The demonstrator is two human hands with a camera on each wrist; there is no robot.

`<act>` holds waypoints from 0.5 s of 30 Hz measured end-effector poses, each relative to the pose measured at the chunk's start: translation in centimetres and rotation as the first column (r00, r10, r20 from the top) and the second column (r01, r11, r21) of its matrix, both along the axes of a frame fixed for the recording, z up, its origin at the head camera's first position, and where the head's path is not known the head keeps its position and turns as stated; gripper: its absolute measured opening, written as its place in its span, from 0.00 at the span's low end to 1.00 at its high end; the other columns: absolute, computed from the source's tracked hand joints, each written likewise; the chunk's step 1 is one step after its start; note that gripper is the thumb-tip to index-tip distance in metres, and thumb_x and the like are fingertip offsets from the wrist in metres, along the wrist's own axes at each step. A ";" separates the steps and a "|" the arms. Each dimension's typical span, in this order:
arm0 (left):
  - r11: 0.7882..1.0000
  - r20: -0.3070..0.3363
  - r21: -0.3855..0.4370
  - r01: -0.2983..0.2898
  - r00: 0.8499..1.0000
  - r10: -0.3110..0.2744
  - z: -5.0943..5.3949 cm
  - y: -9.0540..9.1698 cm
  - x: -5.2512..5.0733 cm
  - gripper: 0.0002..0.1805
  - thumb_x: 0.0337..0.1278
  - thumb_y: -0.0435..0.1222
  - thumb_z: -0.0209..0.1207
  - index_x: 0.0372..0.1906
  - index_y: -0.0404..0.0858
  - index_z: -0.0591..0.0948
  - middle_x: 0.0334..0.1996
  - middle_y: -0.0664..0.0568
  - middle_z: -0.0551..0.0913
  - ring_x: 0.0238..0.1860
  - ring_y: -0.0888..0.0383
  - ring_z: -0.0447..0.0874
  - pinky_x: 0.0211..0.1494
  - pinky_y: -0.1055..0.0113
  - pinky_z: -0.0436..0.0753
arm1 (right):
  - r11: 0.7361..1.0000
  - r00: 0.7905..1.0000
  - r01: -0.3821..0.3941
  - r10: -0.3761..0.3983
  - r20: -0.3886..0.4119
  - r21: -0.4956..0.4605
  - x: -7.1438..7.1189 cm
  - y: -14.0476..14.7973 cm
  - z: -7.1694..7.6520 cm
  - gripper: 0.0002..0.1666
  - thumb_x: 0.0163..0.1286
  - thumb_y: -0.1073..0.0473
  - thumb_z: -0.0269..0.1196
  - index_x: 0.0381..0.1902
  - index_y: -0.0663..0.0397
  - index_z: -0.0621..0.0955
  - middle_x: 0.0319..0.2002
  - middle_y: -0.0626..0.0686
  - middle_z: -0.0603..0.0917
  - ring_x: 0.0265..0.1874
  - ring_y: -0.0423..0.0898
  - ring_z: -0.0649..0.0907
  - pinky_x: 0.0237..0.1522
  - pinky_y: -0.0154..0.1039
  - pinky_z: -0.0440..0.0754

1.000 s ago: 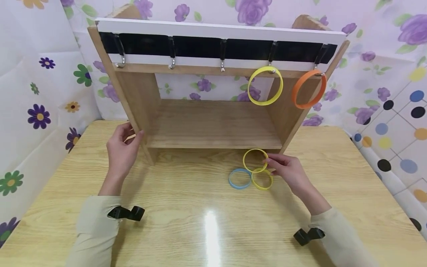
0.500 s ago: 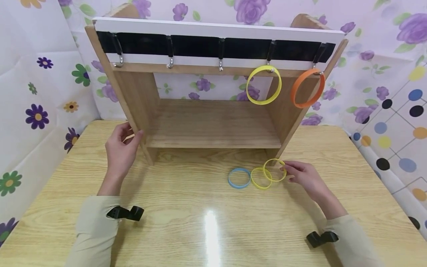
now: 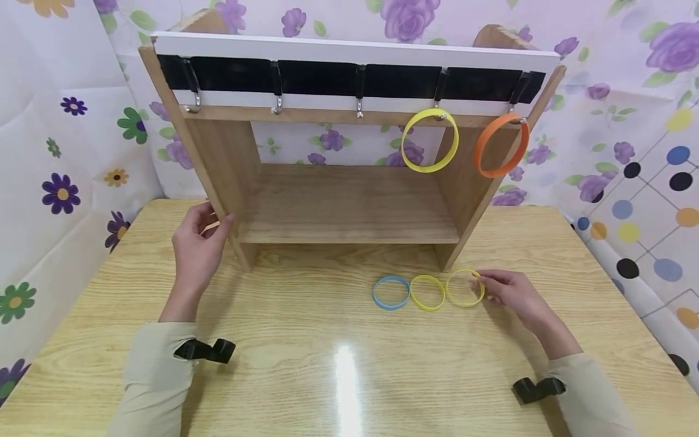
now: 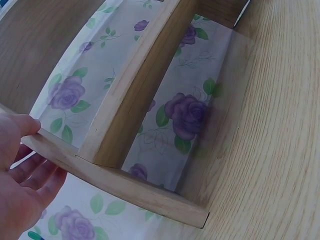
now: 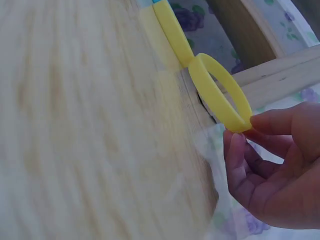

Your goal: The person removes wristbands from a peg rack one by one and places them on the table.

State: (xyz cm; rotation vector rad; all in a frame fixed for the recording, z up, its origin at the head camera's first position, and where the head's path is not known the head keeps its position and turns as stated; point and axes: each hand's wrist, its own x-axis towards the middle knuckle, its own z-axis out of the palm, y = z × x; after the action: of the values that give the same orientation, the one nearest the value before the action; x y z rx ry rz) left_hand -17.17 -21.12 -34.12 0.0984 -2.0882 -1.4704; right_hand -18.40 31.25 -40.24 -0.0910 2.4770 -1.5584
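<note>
My right hand [image 3: 510, 294] pinches the right edge of a yellow wristband [image 3: 465, 303], thumb and fingers on its rim in the right wrist view [image 5: 220, 102]. The band is at the right end of a row, beside a second yellow wristband [image 3: 428, 308] and a blue wristband [image 3: 391, 306] on the table. My left hand [image 3: 199, 246] grips the front edge of the wooden rack's left side panel [image 3: 204, 164], the thumb on the near face and the fingers behind. From the rack's hooks hang a yellow wristband [image 3: 430, 168] and an orange wristband [image 3: 502, 172].
A white rail with a black strip [image 3: 317, 79] carries several metal hooks; those at the left and middle bear no band. Below it is a wooden shelf [image 3: 349, 200]. The wood-grain table [image 3: 284, 352] reaches toward me. Flowered cloth [image 3: 71, 243] lines the back and sides.
My right hand has moved right and slightly toward me with its yellow wristband, from above the other yellow one to the row's right end. The left hand stays on the panel.
</note>
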 end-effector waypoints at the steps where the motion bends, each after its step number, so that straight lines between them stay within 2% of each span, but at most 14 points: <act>1: 1.000 0.000 0.002 -0.001 1.000 0.001 0.0 0.0 0.0 0.20 0.62 0.33 0.60 0.56 0.27 0.75 0.46 0.47 0.79 0.45 0.66 0.78 0.48 0.77 0.79 | 1.000 1.000 -0.002 0.002 0.006 0.006 0.0 0.0 0.0 0.24 0.74 0.63 0.54 0.59 0.79 0.70 0.40 0.54 0.84 0.31 0.36 0.78 0.31 0.31 0.80; 11: 1.000 0.010 -0.005 0.005 1.000 -0.005 0.0 -0.1 0.1 0.21 0.63 0.34 0.60 0.57 0.28 0.75 0.50 0.43 0.79 0.47 0.64 0.78 0.51 0.74 0.79 | 0.992 0.999 -0.036 0.037 -0.006 0.119 -0.2 0.1 -0.4 0.22 0.73 0.61 0.56 0.56 0.76 0.75 0.43 0.59 0.84 0.33 0.35 0.78 0.33 0.31 0.82; 15: 1.000 0.001 0.010 0.013 1.000 -0.013 0.0 0.0 0.1 0.21 0.62 0.33 0.60 0.57 0.28 0.75 0.50 0.43 0.79 0.48 0.64 0.78 0.51 0.73 0.79 | 0.985 0.999 -0.046 0.050 -0.020 0.167 -0.2 0.1 -0.2 0.20 0.72 0.61 0.58 0.54 0.75 0.77 0.41 0.58 0.84 0.32 0.37 0.79 0.31 0.32 0.81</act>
State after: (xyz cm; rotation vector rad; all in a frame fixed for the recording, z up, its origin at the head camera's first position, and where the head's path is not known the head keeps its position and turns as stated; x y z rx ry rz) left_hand -17.11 -21.14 -34.12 0.0891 -2.0863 -1.4887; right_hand -18.57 31.37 -40.45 -0.1426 2.5920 -1.3324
